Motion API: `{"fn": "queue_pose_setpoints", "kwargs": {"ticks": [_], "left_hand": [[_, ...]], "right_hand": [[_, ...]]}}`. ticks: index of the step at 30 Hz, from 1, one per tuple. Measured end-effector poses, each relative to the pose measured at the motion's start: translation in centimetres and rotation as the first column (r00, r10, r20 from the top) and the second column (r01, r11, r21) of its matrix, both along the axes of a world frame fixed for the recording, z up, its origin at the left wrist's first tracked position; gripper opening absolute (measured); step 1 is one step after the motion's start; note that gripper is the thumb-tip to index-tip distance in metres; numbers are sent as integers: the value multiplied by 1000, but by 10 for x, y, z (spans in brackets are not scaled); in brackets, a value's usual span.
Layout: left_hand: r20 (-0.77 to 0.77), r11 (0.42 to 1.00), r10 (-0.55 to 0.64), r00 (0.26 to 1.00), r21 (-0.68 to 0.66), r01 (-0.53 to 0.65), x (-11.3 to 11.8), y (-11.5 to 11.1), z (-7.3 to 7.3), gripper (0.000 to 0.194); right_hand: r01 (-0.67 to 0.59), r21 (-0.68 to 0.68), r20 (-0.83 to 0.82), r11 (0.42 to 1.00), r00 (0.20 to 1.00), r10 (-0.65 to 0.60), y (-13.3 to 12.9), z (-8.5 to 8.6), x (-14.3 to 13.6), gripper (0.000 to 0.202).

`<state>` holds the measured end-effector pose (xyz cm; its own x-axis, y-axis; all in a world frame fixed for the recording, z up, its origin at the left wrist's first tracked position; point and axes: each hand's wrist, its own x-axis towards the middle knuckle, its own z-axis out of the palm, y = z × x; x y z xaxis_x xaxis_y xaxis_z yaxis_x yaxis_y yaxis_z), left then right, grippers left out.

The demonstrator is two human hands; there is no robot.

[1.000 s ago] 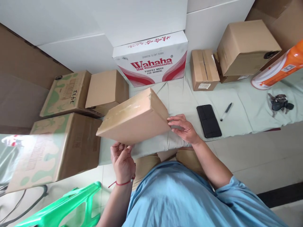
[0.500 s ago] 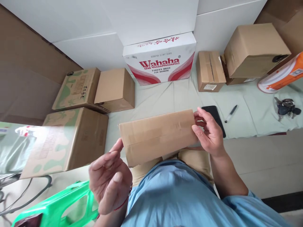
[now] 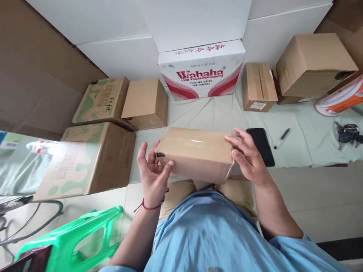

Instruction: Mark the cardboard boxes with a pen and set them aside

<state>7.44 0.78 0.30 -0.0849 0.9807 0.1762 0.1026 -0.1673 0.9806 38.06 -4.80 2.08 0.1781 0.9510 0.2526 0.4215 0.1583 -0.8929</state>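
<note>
A brown cardboard box (image 3: 198,151) is held between my two hands over the table's front edge, above my lap. Clear tape shines on its upper face, and a black mark shows at its left corner. Against the left end is my left hand (image 3: 154,170), with the thumb at the near side and fingers behind the corner. My right hand (image 3: 248,156) grips the right end, thumb on the side edge and a finger on the upper face.
Behind stands a white and red Wahaha carton (image 3: 202,75). Cardboard boxes (image 3: 113,151) are at the left, others (image 3: 259,87) at the right. A phone (image 3: 260,146), a pen (image 3: 282,138) and keys (image 3: 348,133) lie right. A green stool (image 3: 70,234) is lower left.
The box has been turned, so its taped face and black corner mark now show. My left hand has moved up and right onto the box's left end. The view has shifted slightly.
</note>
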Motion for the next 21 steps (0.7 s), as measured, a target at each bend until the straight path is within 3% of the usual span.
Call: {"fn": "queue_pose_setpoints", "kwargs": {"ticks": [3, 5, 8, 11, 14, 16, 18, 20, 21], "left_hand": [[-25, 990, 38, 999, -138, -41, 4, 15, -16, 73], [-47, 980, 3, 999, -201, -12, 5, 21, -14, 65], [-132, 985, -31, 991, -174, 7, 7, 30, 6, 63], [-341, 997, -14, 940, -81, -14, 13, 43, 34, 59], [-494, 999, -22, 869, 10, 31, 24, 55, 45, 56], [-562, 992, -88, 822, 26, 124, 33, 58, 40, 58], [-626, 975, -147, 766, 39, 218, 40, 53, 31, 55], [-670, 951, -155, 726, 97, 293, 45, 44, 27, 46], [-680, 932, -151, 717, 143, 333, 46, 39, 28, 40]], "right_hand": [[-21, -62, -18, 998, 1000, 20, -2, 3, 4, 53], [-79, -167, -58, 983, 996, 70, -8, 9, 7, 51], [-123, -322, -104, 939, 990, 94, -20, 14, 5, 46], [-186, -421, -229, 888, 969, 95, -30, 7, -10, 43], [-217, -446, -252, 869, 961, 111, -38, -5, -23, 39], [-151, -437, -91, 887, 988, 123, -43, -8, -17, 33], [4, -409, 111, 913, 993, 46, -46, -7, 6, 30], [228, -349, 321, 909, 940, -112, -47, -5, 42, 31], [346, -301, 445, 889, 875, -190, -47, -4, 63, 32]]}}
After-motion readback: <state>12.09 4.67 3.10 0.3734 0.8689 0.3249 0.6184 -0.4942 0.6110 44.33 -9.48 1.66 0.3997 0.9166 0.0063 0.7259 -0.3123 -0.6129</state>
